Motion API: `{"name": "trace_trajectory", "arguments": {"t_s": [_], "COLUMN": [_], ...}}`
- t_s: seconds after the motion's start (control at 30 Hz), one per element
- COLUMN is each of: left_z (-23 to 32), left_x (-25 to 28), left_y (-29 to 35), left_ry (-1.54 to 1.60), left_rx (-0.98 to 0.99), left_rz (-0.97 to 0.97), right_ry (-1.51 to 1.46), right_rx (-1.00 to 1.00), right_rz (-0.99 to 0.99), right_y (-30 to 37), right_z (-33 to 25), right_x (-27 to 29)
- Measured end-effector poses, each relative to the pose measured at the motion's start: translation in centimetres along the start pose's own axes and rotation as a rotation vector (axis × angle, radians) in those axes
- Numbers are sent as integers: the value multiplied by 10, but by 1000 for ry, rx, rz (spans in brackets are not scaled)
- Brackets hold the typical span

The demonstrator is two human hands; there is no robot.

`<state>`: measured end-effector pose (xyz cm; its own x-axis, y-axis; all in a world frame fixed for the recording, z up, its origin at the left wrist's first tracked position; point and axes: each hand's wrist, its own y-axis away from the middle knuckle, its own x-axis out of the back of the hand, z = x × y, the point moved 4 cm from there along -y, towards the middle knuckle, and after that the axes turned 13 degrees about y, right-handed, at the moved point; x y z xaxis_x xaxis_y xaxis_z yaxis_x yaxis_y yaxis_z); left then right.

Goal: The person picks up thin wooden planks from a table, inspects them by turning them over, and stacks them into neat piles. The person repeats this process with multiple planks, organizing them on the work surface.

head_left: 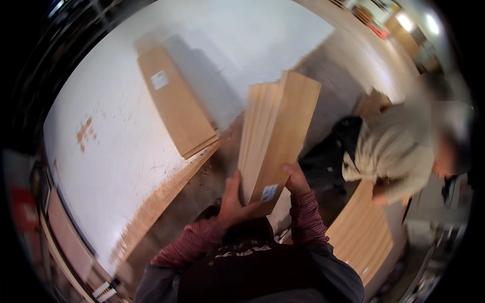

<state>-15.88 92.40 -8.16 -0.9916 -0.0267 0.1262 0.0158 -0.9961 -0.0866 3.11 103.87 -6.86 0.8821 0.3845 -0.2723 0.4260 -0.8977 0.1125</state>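
Note:
In front of my body I hold a stack of wooden boards [283,136], tilted so that their long edges show on the left. A white label is stuck low on the face of the outermost board. My left hand [235,204] grips the stack's lower left side, thumb and fingers around the edge. On the lower right, my right hand [296,180] is closed on the other side of the same stack. Another stack of boards [174,101], also labelled, lies on the white tabletop [121,116] to the left.
The table's worn wooden edge [166,199] runs between me and the tabletop. At the right a co-worker [394,146] in a light shirt bends over striped wooden boards [366,232]. Brown scuffs mark the tabletop. A red thing [24,209] stands at the far left.

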Motion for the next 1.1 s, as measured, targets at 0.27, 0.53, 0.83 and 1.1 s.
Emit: {"name": "trace_trajectory", "arguments": {"t_s": [0.27,0.53,0.83,1.1], "left_z": [20,38,81,136], "left_x": [33,14,-47,-101], "left_y": [103,125,174,154], "left_ry": [-205,-295,-371,-22], "left_rx": [-356,-575,-637,-228], "left_rz": [-206,-487,-993,-1501], "right_ry": [207,-291,-577,-812], "right_rx": [-144,251,647,1000], "right_rz": [83,497,791,935], "right_y": [165,286,400,465], "right_z": [-6,31,81,121], "right_x": [-40,-56,-78,-97]}}
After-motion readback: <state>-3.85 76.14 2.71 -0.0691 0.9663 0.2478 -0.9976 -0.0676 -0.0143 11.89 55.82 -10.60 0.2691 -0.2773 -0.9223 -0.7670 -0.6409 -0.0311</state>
